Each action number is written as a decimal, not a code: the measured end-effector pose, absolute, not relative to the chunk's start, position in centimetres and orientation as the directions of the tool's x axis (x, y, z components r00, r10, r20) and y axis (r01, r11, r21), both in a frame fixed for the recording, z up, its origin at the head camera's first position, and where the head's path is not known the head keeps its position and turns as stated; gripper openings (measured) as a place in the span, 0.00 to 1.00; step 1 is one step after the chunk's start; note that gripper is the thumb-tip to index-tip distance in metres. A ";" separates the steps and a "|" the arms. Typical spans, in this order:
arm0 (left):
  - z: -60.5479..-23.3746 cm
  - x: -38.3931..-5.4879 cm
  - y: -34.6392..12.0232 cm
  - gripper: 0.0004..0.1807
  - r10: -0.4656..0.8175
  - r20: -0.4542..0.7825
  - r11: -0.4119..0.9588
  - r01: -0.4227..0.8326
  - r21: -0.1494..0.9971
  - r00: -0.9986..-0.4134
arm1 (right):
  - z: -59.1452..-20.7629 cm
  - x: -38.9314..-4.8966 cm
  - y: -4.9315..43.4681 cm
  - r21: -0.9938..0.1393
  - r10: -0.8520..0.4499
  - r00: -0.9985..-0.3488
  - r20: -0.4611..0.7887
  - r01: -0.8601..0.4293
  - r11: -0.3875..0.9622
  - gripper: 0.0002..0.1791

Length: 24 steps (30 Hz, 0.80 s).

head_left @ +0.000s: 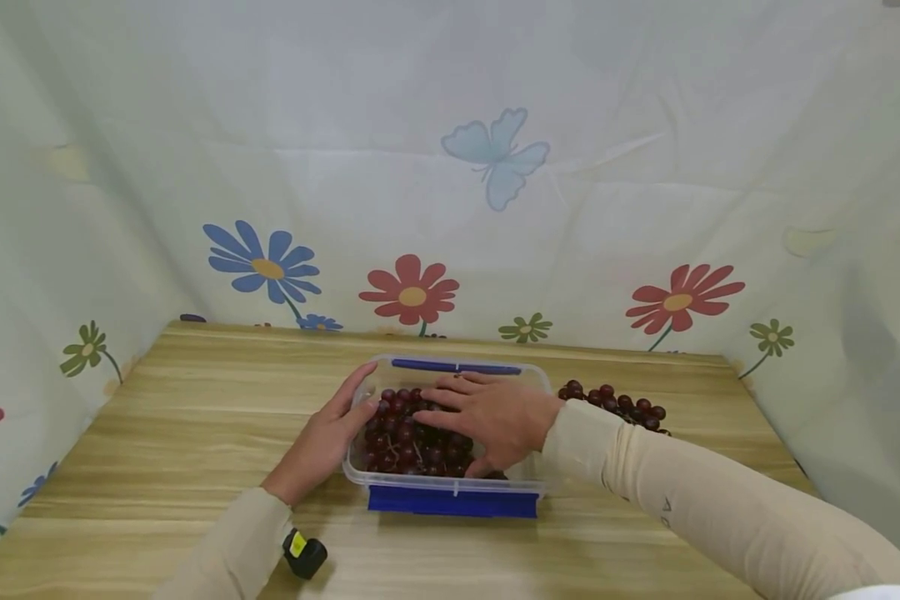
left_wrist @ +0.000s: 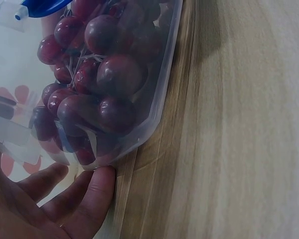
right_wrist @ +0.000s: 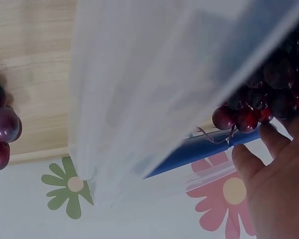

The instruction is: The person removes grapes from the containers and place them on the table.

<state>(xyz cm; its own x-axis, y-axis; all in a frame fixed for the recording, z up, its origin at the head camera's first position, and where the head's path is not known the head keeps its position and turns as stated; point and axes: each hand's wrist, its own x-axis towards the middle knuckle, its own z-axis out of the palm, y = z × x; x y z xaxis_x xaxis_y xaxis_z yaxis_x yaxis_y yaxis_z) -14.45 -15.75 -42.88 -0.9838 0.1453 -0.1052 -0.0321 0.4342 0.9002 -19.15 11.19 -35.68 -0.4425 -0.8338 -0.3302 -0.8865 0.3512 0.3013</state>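
The right sleeve bears lettering, only "A" legible.

right hand blocks the box's middle (room above leftmost grapes)

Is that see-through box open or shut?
The box is open: no lid covers its top, and the right hand reaches inside onto the grapes.

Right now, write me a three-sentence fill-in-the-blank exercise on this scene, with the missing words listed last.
1. The left hand touches a clear container whose latches are ____.
2. Inside the container, grapes lie under the person's ____ hand.
3. The small black object has a ____ patch.

Missing words: blue; right; yellow.
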 end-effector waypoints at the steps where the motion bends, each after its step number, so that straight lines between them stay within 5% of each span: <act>1: -42.9 -14.4 -15.7 0.29 0.145 -0.104 0.434 -0.032 0.900 -0.984 | -35.6 -19.2 11.1 0.296 -0.832 -0.445 -0.332 -0.886 0.356 0.56; 24: -42.6 -14.3 -15.6 0.29 0.136 -0.117 0.439 -0.047 0.897 -0.984 | -35.3 -19.3 10.2 0.259 -0.798 -0.451 -0.400 -0.891 0.373 0.56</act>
